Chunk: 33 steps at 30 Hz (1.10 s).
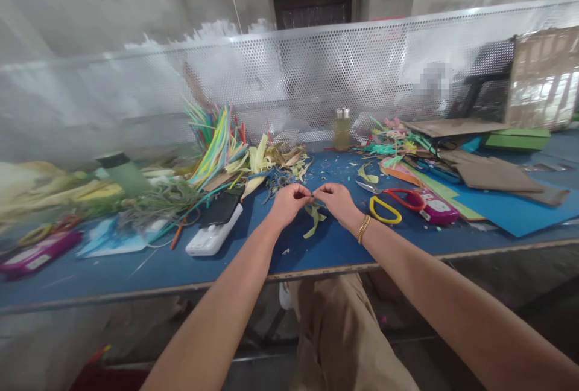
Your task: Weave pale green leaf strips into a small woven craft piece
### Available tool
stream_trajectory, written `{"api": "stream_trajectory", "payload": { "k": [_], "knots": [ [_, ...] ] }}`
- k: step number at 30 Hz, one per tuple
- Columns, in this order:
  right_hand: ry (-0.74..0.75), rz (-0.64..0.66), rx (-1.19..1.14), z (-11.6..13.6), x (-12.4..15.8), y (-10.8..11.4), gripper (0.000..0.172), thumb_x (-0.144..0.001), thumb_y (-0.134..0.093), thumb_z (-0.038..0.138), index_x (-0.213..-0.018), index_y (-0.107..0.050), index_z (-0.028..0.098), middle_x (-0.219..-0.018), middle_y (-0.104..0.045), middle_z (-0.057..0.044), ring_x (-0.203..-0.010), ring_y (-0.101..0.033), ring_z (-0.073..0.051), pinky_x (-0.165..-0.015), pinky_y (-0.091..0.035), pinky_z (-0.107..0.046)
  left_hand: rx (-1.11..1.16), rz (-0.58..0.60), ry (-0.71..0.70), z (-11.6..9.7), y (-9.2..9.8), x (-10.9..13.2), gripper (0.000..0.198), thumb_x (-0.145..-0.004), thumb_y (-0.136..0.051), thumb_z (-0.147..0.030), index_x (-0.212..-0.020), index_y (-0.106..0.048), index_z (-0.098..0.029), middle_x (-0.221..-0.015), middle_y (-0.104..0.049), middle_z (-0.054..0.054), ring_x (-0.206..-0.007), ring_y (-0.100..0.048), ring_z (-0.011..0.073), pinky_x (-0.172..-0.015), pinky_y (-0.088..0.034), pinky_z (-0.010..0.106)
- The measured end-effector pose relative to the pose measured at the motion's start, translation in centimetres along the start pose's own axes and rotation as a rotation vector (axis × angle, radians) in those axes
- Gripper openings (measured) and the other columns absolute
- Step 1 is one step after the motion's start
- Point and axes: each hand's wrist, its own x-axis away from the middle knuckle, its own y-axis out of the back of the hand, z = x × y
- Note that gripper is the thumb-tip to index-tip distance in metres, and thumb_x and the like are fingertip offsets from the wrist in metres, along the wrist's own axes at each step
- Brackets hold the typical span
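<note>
Both my hands meet over the middle of the blue table. My left hand and my right hand are each closed in a pinch on a thin pale green strip. The strip hangs down between them and its loose end lies curled on the table. A gold bracelet sits on my right wrist. Scissors with one yellow and one red handle lie just right of my right hand.
A heap of coloured strips and husks lies at the left, beside a black phone and a white box. A small bottle stands at the back. Coloured paper sheets and cardboard cover the right. A perforated metal screen closes the far side.
</note>
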Motion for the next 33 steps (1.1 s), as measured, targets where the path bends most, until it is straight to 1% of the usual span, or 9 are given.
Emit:
{"api": "stream_trajectory", "payload": {
  "k": [3, 6, 9, 13, 19, 23, 28, 31, 33],
  "knots": [
    [0.101, 0.025, 0.122, 0.0, 0.1, 0.1, 0.017, -0.073, -0.060, 0.031, -0.063, -0.067, 0.018, -0.061, -0.063, 0.000, -0.058, -0.052, -0.013, -0.057, -0.037, -0.025, -0.011, -0.009, -0.010, 0.2, 0.0, 0.0, 0.024, -0.066, -0.075, -0.037, -0.071, -0.064, -0.016, -0.069, -0.064, 0.000, -0.065, -0.056, 0.0137, -0.063, -0.044, 0.026],
    [0.234, 0.004, 0.236, 0.1, 0.2, 0.3, 0.017, -0.077, -0.058, 0.028, -0.066, -0.067, 0.018, -0.067, -0.066, -0.001, -0.063, -0.056, -0.014, -0.061, -0.039, -0.026, -0.040, -0.024, -0.012, 0.2, 0.1, -0.1, 0.023, -0.067, -0.074, -0.037, -0.070, -0.064, -0.016, -0.067, -0.063, -0.001, -0.063, -0.054, 0.0126, -0.061, -0.042, 0.025],
    [0.335, -0.024, 0.290, 0.1, 0.4, 0.4, 0.018, -0.081, -0.055, 0.024, -0.069, -0.068, 0.018, -0.074, -0.067, -0.003, -0.070, -0.059, -0.015, -0.066, -0.042, -0.027, -0.037, -0.045, -0.004, -0.1, 0.1, 0.0, 0.022, -0.066, -0.076, -0.035, -0.069, -0.064, -0.016, -0.066, -0.062, -0.001, -0.062, -0.053, 0.0120, -0.060, -0.040, 0.025],
    [0.422, -0.025, 0.320, 0.2, 0.4, 0.4, 0.018, -0.083, -0.054, 0.020, -0.073, -0.068, 0.019, -0.079, -0.069, -0.004, -0.075, -0.060, -0.016, -0.070, -0.043, -0.027, 0.035, -0.067, 0.026, -0.7, 0.1, 0.2, 0.023, -0.064, -0.078, -0.034, -0.069, -0.064, -0.016, -0.064, -0.060, -0.002, -0.060, -0.051, 0.0112, -0.059, -0.039, 0.025],
    [0.505, -0.021, 0.325, 0.5, 0.7, 0.6, 0.017, -0.082, -0.055, 0.015, -0.079, -0.071, 0.021, -0.082, -0.070, -0.003, -0.077, -0.062, -0.016, -0.074, -0.046, -0.027, 0.189, -0.061, 0.094, -1.0, 0.0, 0.4, 0.026, -0.060, -0.080, -0.032, -0.068, -0.062, -0.016, -0.062, -0.057, -0.003, -0.058, -0.048, 0.0095, -0.059, -0.038, 0.023],
    [0.546, -0.024, 0.329, 0.9, 0.9, 0.7, 0.018, -0.081, -0.055, 0.013, -0.080, -0.072, 0.021, -0.083, -0.071, -0.002, -0.077, -0.063, -0.016, -0.075, -0.047, -0.027, 0.307, -0.053, 0.101, -0.7, -0.1, 0.3, 0.028, -0.058, -0.082, -0.029, -0.074, -0.062, -0.015, -0.065, -0.058, -0.003, -0.061, -0.051, 0.0095, -0.062, -0.041, 0.023],
    [0.545, -0.015, 0.285, 1.3, 1.2, 0.7, 0.012, -0.078, -0.063, 0.019, -0.087, -0.071, 0.020, -0.079, -0.070, -0.002, -0.071, -0.063, -0.014, -0.072, -0.049, -0.027, 0.350, -0.047, 0.113, -0.4, 0.0, 0.2, 0.026, -0.063, -0.079, -0.033, -0.076, -0.066, -0.015, -0.066, -0.061, -0.001, -0.063, -0.054, 0.0110, -0.065, -0.043, 0.025],
    [0.535, -0.013, 0.279, 1.3, 1.3, 0.6, 0.015, -0.074, -0.069, 0.022, -0.089, -0.070, 0.020, -0.080, -0.070, -0.001, -0.073, -0.063, -0.015, -0.074, -0.049, -0.028, 0.372, -0.043, 0.134, -0.3, 0.0, 0.1, 0.029, -0.061, -0.081, -0.037, -0.074, -0.066, -0.014, -0.066, -0.062, 0.000, -0.064, -0.054, 0.0117, -0.066, -0.044, 0.026],
    [0.525, 0.001, 0.298, 1.2, 1.2, 0.4, 0.019, -0.072, -0.070, 0.020, -0.090, -0.069, 0.021, -0.081, -0.069, -0.001, -0.074, -0.063, -0.015, -0.075, -0.049, -0.029, 0.395, -0.039, 0.144, -0.3, 0.0, 0.1, 0.031, -0.059, -0.082, -0.037, -0.074, -0.066, -0.014, -0.068, -0.063, 0.001, -0.065, -0.055, 0.0119, -0.067, -0.045, 0.026]
  ]
}}
